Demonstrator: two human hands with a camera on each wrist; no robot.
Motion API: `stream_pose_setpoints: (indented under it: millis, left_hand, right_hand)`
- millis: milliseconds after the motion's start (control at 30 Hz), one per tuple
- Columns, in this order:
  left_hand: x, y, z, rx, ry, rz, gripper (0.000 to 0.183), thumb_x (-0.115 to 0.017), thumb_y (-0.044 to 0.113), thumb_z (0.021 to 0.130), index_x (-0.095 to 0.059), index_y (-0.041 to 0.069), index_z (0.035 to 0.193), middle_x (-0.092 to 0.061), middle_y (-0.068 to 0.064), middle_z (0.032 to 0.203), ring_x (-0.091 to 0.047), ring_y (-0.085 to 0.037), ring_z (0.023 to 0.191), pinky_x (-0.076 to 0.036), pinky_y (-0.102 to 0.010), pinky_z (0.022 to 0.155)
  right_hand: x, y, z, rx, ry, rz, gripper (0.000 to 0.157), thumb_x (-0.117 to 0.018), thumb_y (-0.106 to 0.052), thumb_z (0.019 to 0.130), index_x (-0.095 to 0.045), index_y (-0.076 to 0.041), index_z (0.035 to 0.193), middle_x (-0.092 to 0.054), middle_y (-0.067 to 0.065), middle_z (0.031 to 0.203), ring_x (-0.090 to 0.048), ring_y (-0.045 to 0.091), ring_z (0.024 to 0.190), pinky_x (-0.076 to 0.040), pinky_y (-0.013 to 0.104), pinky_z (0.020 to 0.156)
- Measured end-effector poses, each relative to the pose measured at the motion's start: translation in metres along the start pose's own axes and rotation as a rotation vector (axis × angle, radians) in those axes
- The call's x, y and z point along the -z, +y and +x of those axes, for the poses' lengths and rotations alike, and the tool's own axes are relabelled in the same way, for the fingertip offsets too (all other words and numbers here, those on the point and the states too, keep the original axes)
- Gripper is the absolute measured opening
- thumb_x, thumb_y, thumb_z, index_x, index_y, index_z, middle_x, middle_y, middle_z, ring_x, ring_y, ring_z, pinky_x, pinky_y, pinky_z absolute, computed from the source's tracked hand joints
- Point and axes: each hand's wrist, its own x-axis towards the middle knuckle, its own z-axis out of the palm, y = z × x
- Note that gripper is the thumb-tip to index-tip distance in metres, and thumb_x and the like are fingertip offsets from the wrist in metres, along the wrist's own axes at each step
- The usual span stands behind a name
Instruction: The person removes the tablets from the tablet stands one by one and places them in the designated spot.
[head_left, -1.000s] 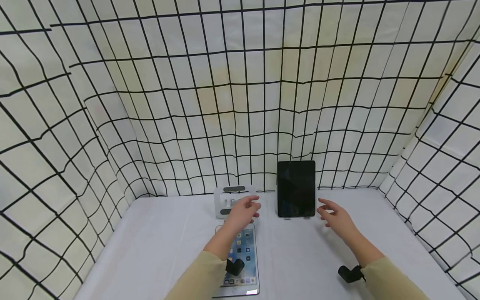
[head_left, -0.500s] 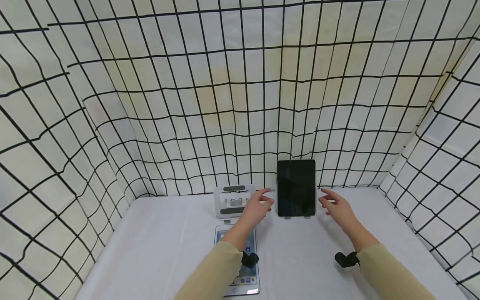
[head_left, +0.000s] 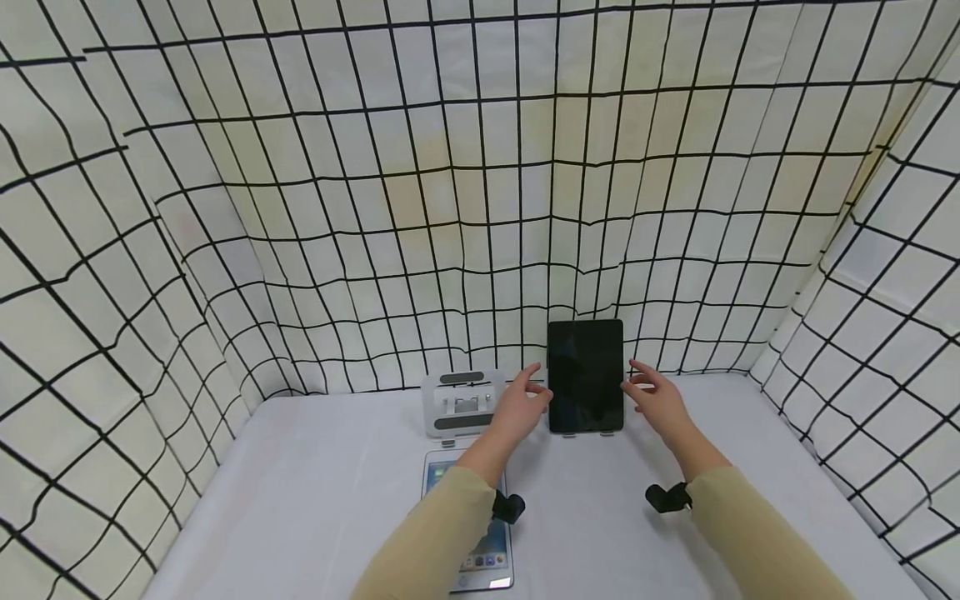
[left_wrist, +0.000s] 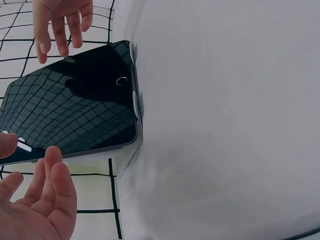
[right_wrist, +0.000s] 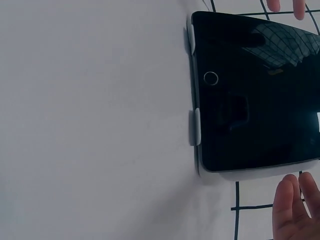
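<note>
A black tablet (head_left: 585, 375) with a dark screen leans upright on a pale stand, whose two small lips (right_wrist: 197, 126) hold its bottom edge. At its left side is my left hand (head_left: 519, 410), fingers spread and loosely bent, thumb by the front edge in the left wrist view. Across from it, my right hand (head_left: 660, 404) has its fingertips close to the right edge. Neither hand visibly grips the tablet; whether any fingertip touches it, I cannot tell. A second tablet (head_left: 487, 558), white-framed with a lit screen, lies flat under my left forearm, which partly covers it.
Left of the black tablet stands another white stand (head_left: 446, 406) with grey pads, holding no tablet. Both stands are at the back of the white-covered table (head_left: 322, 492). White walls with a black grid (head_left: 420, 250) enclose the back and sides.
My left hand has moved right and slightly forward from in front of the white stand to the black tablet's left edge. My right hand has come slightly left, closer to its right edge.
</note>
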Motion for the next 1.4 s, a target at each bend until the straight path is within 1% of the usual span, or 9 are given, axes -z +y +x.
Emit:
stream_pose_setpoints:
  millis: [133, 267, 433, 600, 700, 900, 1100, 1300, 1400]
  left_hand:
    - [-0.002, 0.001, 0.005, 0.023, 0.006, 0.015, 0.059, -0.063, 0.022, 0.097, -0.041, 0.022, 0.152, -0.065, -0.003, 0.114, -0.067, -0.011, 0.081, -0.050, -0.028, 0.068]
    - [-0.005, 0.004, 0.010, 0.025, 0.008, 0.060, 0.061, -0.062, 0.024, 0.098, -0.037, 0.024, 0.154, -0.065, -0.005, 0.116, -0.066, -0.012, 0.080, -0.050, -0.029, 0.068]
    - [-0.008, 0.008, 0.014, 0.023, 0.016, 0.138, 0.061, -0.062, 0.027, 0.098, -0.037, 0.028, 0.154, -0.064, -0.003, 0.112, -0.058, -0.015, 0.079, -0.048, -0.030, 0.068]
    - [-0.009, 0.007, 0.014, 0.017, 0.014, 0.157, 0.062, -0.062, 0.027, 0.098, -0.037, 0.028, 0.154, -0.063, -0.002, 0.107, -0.056, -0.016, 0.076, -0.047, -0.030, 0.065]
    - [-0.009, 0.006, 0.015, 0.015, 0.011, 0.150, 0.061, -0.061, 0.026, 0.098, -0.037, 0.028, 0.154, -0.062, -0.002, 0.107, -0.055, -0.015, 0.074, -0.046, -0.029, 0.063]
    - [-0.008, 0.006, 0.017, 0.020, 0.010, 0.126, 0.059, -0.060, 0.025, 0.099, -0.038, 0.034, 0.153, -0.063, -0.002, 0.110, -0.055, -0.015, 0.071, -0.047, -0.028, 0.062]
    - [-0.009, 0.005, 0.018, 0.022, 0.026, 0.103, 0.058, -0.062, 0.023, 0.098, -0.042, 0.034, 0.151, -0.064, -0.003, 0.113, -0.056, -0.016, 0.074, -0.046, -0.027, 0.062]
    - [-0.011, 0.004, 0.017, 0.005, 0.063, 0.050, 0.056, -0.065, 0.016, 0.096, -0.049, 0.031, 0.148, -0.063, -0.002, 0.115, -0.059, -0.016, 0.087, -0.049, -0.027, 0.067]
    - [-0.011, 0.003, 0.016, -0.025, 0.084, 0.017, 0.054, -0.065, 0.012, 0.096, -0.052, 0.029, 0.145, -0.064, -0.002, 0.115, -0.061, -0.017, 0.096, -0.052, -0.028, 0.072]
  right_hand:
    - [-0.003, -0.005, 0.007, 0.025, 0.011, -0.013, 0.063, -0.058, -0.029, 0.101, -0.031, -0.015, 0.157, -0.048, 0.020, 0.139, -0.053, 0.034, 0.120, -0.052, 0.034, 0.085]
    - [-0.004, -0.009, 0.011, 0.046, 0.016, -0.025, 0.065, -0.058, -0.027, 0.101, -0.029, -0.016, 0.157, -0.047, 0.021, 0.138, -0.051, 0.033, 0.119, -0.051, 0.037, 0.087]
    - [-0.007, -0.011, 0.013, 0.043, -0.002, -0.043, 0.068, -0.060, -0.025, 0.100, -0.026, -0.017, 0.158, -0.044, 0.021, 0.138, -0.049, 0.035, 0.120, -0.050, 0.041, 0.089]
    - [-0.010, -0.009, 0.014, 0.037, -0.006, -0.074, 0.069, -0.061, -0.024, 0.099, -0.026, -0.016, 0.158, -0.044, 0.022, 0.137, -0.049, 0.037, 0.119, -0.049, 0.043, 0.089]
    - [-0.009, -0.008, 0.014, 0.040, -0.007, -0.084, 0.069, -0.061, -0.023, 0.099, -0.026, -0.016, 0.158, -0.045, 0.022, 0.135, -0.050, 0.036, 0.117, -0.049, 0.041, 0.086]
    - [-0.009, -0.007, 0.015, 0.061, 0.004, -0.116, 0.069, -0.061, -0.023, 0.099, -0.027, -0.016, 0.158, -0.045, 0.021, 0.133, -0.050, 0.035, 0.115, -0.047, 0.039, 0.083]
    - [-0.008, -0.008, 0.013, 0.050, 0.002, -0.090, 0.069, -0.061, -0.023, 0.099, -0.026, -0.016, 0.158, -0.042, 0.022, 0.135, -0.048, 0.036, 0.117, -0.047, 0.040, 0.083]
    - [-0.008, -0.005, 0.011, 0.066, 0.020, -0.065, 0.068, -0.060, -0.021, 0.100, -0.026, -0.018, 0.158, -0.041, 0.021, 0.134, -0.048, 0.035, 0.118, -0.047, 0.038, 0.082]
    - [-0.009, -0.003, 0.009, 0.078, 0.038, -0.047, 0.066, -0.060, -0.021, 0.100, -0.028, -0.020, 0.158, -0.042, 0.019, 0.133, -0.049, 0.034, 0.118, -0.048, 0.038, 0.083]
